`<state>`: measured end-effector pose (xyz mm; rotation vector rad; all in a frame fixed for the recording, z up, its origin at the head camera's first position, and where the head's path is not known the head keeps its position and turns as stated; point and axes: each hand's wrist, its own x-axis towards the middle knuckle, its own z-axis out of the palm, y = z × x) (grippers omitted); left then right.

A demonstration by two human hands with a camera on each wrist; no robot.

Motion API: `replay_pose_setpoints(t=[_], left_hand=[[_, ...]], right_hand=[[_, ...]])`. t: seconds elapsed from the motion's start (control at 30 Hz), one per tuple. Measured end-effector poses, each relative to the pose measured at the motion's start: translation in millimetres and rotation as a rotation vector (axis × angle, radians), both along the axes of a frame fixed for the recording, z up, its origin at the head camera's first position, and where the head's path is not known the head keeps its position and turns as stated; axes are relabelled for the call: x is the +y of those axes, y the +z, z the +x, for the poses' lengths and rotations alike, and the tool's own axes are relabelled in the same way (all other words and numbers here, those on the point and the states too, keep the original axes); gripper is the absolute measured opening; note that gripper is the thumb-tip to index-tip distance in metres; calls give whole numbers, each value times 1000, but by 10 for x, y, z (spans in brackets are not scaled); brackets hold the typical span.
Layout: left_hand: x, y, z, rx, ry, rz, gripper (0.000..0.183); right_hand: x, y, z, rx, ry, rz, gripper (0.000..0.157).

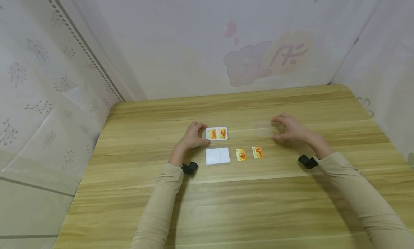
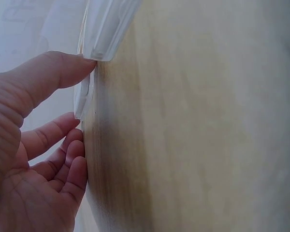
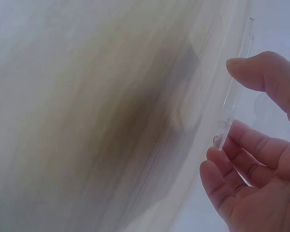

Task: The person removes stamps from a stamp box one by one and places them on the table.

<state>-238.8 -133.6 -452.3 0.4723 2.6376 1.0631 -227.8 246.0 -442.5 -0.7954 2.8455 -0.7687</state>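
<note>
My left hand [image 1: 193,135] grips the left end of a small clear card case with a white insert [image 1: 217,138]. Two yellow-and-red stamp-like cards [image 1: 222,133] lie side by side in it. In the left wrist view, thumb and fingertips sit at the case's edges. Off to the right, my right hand [image 1: 291,128] pinches a clear flat plastic cover [image 3: 230,99] by its edges, tilted above the table; it barely shows in the head view. Nearer me lies a second clear case with a white insert [image 1: 212,156], with no card on it.
Two loose yellow-and-red cards, one [image 1: 240,155] beside the second case and another [image 1: 257,152] farther right, lie on the wood-grain table [image 1: 245,206]. A patterned curtain [image 1: 181,44] hangs along the table's back edge.
</note>
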Motion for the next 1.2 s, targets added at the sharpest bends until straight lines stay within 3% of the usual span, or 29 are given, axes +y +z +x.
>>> replay_pose_setpoints(t=[0.57, 1.2], left_hand=[[0, -7, 2, 13, -4, -1, 60], [-1, -7, 8, 23, -10, 3, 60]], right_hand=[[220, -77, -37, -4, 0, 36, 56], [239, -76, -31, -9, 5, 53, 53]])
